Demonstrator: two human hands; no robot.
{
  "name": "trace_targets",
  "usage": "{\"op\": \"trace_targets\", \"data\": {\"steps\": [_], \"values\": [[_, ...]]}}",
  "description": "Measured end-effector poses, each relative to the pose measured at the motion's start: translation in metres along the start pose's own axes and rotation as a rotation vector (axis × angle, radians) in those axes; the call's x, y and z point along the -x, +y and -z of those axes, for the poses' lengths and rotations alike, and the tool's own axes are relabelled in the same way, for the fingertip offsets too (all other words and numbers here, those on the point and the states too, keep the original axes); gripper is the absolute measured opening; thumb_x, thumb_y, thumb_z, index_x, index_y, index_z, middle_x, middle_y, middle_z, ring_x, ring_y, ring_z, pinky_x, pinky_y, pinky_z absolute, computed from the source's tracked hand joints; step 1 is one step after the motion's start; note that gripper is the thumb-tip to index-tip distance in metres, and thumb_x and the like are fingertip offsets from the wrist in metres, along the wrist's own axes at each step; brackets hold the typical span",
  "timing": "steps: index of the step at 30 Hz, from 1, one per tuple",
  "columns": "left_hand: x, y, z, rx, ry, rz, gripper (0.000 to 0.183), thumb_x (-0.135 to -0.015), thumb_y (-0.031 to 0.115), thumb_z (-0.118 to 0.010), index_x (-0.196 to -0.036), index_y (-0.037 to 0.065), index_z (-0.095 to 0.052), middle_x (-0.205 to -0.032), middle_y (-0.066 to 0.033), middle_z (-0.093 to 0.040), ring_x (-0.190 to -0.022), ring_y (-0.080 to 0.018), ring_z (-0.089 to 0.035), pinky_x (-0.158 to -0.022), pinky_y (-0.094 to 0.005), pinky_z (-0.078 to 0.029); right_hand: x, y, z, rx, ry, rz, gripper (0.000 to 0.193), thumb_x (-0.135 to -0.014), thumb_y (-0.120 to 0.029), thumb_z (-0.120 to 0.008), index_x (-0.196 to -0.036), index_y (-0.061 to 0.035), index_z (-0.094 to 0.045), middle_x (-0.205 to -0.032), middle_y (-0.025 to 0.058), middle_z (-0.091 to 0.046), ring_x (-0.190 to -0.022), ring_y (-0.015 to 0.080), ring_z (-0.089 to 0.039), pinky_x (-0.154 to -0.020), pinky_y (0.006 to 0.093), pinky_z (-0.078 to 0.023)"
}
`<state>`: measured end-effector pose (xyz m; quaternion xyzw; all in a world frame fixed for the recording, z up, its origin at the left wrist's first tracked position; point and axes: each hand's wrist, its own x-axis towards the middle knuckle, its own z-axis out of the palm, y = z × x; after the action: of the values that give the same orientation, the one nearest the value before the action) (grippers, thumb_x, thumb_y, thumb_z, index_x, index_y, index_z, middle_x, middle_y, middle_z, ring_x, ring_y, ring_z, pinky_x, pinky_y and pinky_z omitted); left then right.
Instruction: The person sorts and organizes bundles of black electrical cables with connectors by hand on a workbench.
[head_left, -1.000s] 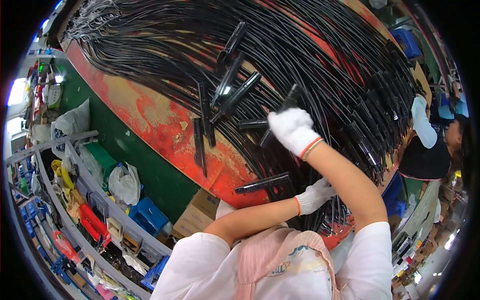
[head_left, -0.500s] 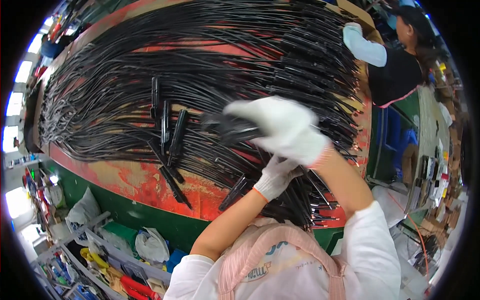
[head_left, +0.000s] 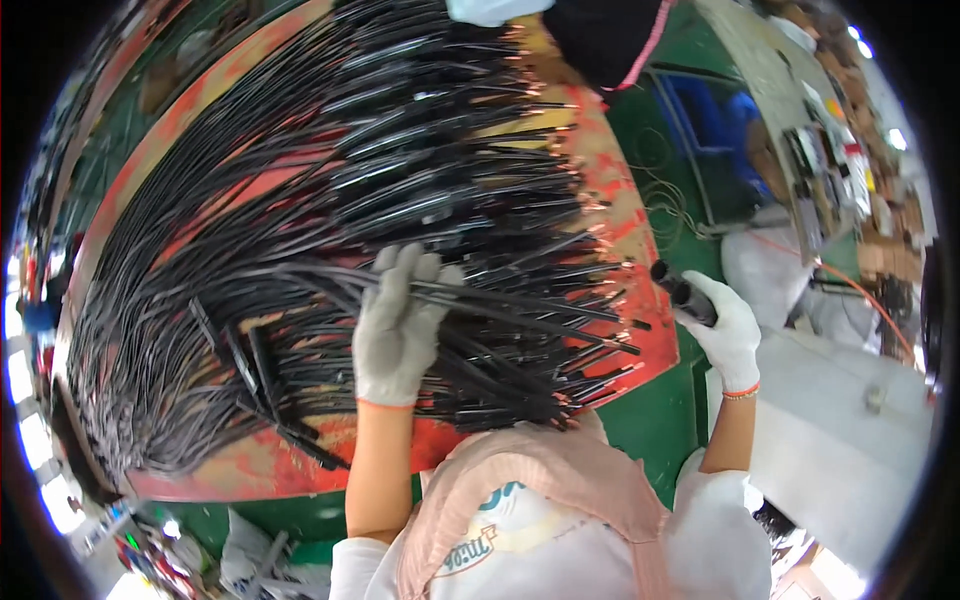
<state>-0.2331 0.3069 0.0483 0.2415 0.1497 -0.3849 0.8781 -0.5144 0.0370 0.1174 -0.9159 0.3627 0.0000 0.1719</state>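
Both my hands wear white gloves. My left hand [head_left: 398, 325] is over the table, fingers closed around a few black cables [head_left: 520, 308] that run out to the right, their ends lifted above the rest. Off the table's right edge, my right hand [head_left: 725, 325] grips a short bundle of black tubes [head_left: 688, 297], their open ends pointing up and left. Beneath my left hand a thick spread of black cables [head_left: 190, 250] covers the table, many with bare copper ends [head_left: 600, 205] along the right side. Several loose black tubes [head_left: 262, 360] lie across the cables to the left.
The table [head_left: 650, 345] has a worn red top. At the upper edge shows another person's pale sleeve [head_left: 495, 8] and dark clothing [head_left: 605, 35]. A large whitish surface [head_left: 820, 410] stands to the right, with plastic bags [head_left: 765, 265] behind it.
My view has turned to the right. My right hand has swung from over the cables to beyond the right edge, carrying black tubes. My left hand now holds a few cables up.
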Motion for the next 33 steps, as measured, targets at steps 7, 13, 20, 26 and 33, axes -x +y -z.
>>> {"op": "trace_targets", "data": {"steps": [7, 13, 20, 26, 33], "values": [[-0.013, -0.003, 0.007, 0.134, -0.104, 0.023, 0.033, -0.106, 0.007, -0.046, -0.138, 0.005, -0.048, -0.135, -0.0166, -0.061, -0.124, -0.0348, -0.061, -0.11, -0.0602, -0.047, 0.016, 0.026, 0.021, 0.091, -0.173, 0.11, 0.052, -0.068, -0.015, -0.082, -0.119, -0.0192, -0.069, -0.108, 0.0056, -0.072, -0.101, 0.0276, -0.067, -0.086, 0.0383, -0.053], [-0.014, 0.001, 0.007, 0.14, -0.098, 0.019, 0.031, -0.106, 0.007, -0.047, -0.136, 0.005, -0.05, -0.135, -0.0164, -0.062, -0.124, -0.0346, -0.061, -0.108, -0.061, -0.048, 0.008, 0.016, 0.018, 0.075, -0.09, 0.243, 0.054, -0.069, -0.014, -0.08, -0.121, -0.0196, -0.067, -0.109, 0.0035, -0.072, -0.101, 0.0259, -0.067, -0.085, 0.0377, -0.053], [-0.018, -0.009, 0.008, 0.053, -0.192, 0.031, 0.028, -0.104, 0.004, -0.049, -0.131, 0.005, -0.054, -0.132, -0.0166, -0.064, -0.125, -0.036, -0.059, -0.113, -0.0633, -0.041, -0.049, -0.042, 0.005, 0.213, -0.076, 0.573, 0.057, -0.072, -0.024, -0.08, -0.127, -0.0211, -0.063, -0.104, 0.0009, -0.071, -0.097, 0.0204, -0.068, -0.08, 0.0364, -0.052], [-0.032, 0.016, -0.009, -0.024, -0.216, -0.061, 0.027, -0.102, 0.006, -0.055, -0.129, 0.005, -0.051, -0.124, -0.0147, -0.064, -0.118, -0.0325, -0.062, -0.106, -0.057, -0.049, -0.13, -0.104, -0.003, 0.285, -0.043, 0.827, 0.062, -0.062, -0.02, -0.083, -0.121, -0.0165, -0.067, -0.096, 0.0054, -0.073, -0.086, 0.0251, -0.07, -0.077, 0.038, -0.053], [-0.063, 0.055, -0.04, -0.122, -0.225, -0.227, 0.029, -0.1, 0.018, -0.064, -0.126, 0.008, -0.053, -0.121, -0.0087, -0.062, -0.113, -0.0262, -0.063, -0.101, -0.0522, -0.052, -0.17, -0.157, 0.028, -0.151, -0.35, 0.553, 0.055, -0.07, -0.018, -0.084, -0.122, -0.0128, -0.069, -0.096, 0.0128, -0.073, -0.087, 0.0306, -0.071, -0.079, 0.038, -0.055]]}}
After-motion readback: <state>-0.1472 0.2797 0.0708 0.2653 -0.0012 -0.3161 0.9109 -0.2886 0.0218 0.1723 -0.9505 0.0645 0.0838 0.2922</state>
